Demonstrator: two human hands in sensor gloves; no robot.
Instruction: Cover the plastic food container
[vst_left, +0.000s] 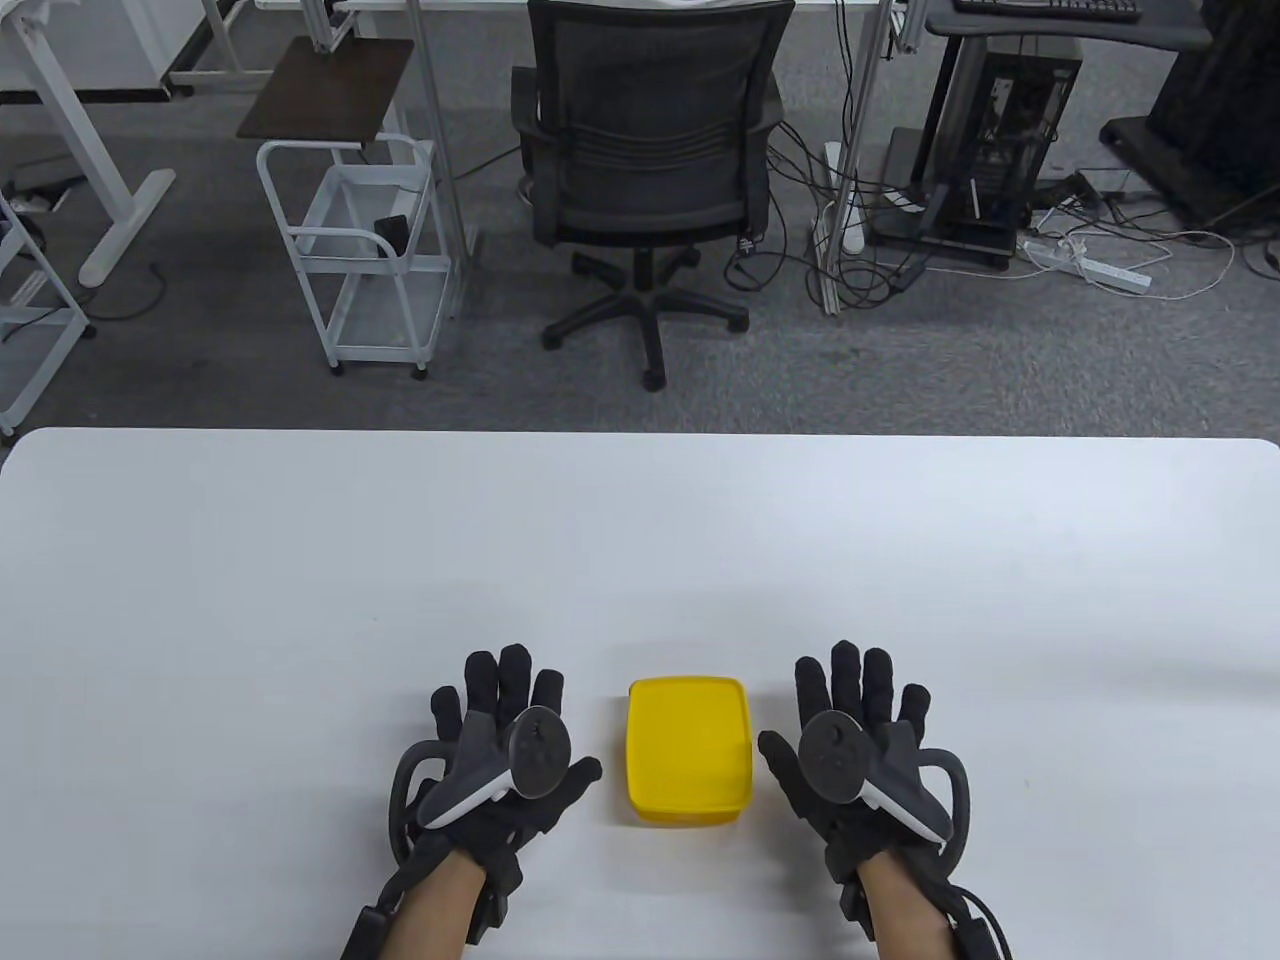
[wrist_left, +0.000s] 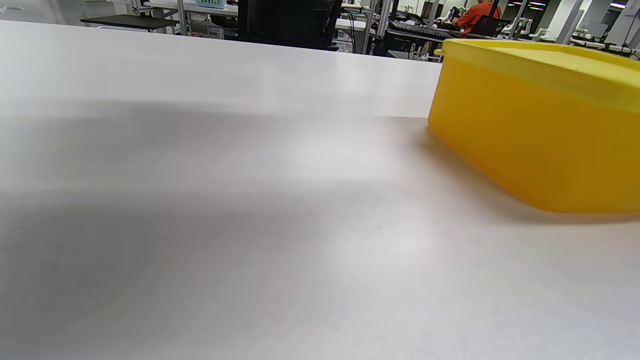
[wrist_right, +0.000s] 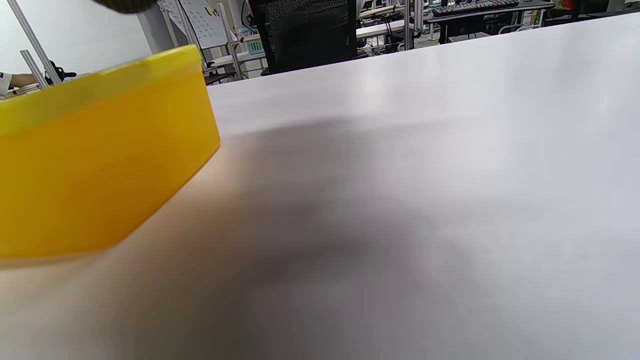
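Observation:
A yellow plastic food container (vst_left: 689, 750) with a yellow lid on top sits on the white table (vst_left: 640, 540) near the front edge. It also shows in the left wrist view (wrist_left: 540, 125) and in the right wrist view (wrist_right: 95, 155). My left hand (vst_left: 505, 740) lies flat on the table just left of the container, fingers spread, apart from it. My right hand (vst_left: 865, 745) lies flat just right of it, fingers spread, apart from it. Both hands hold nothing.
A black office chair (vst_left: 650, 170) and a white cart (vst_left: 355, 260) stand on the floor beyond the table's far edge. Cables and a computer stand (vst_left: 990, 150) are at the back right.

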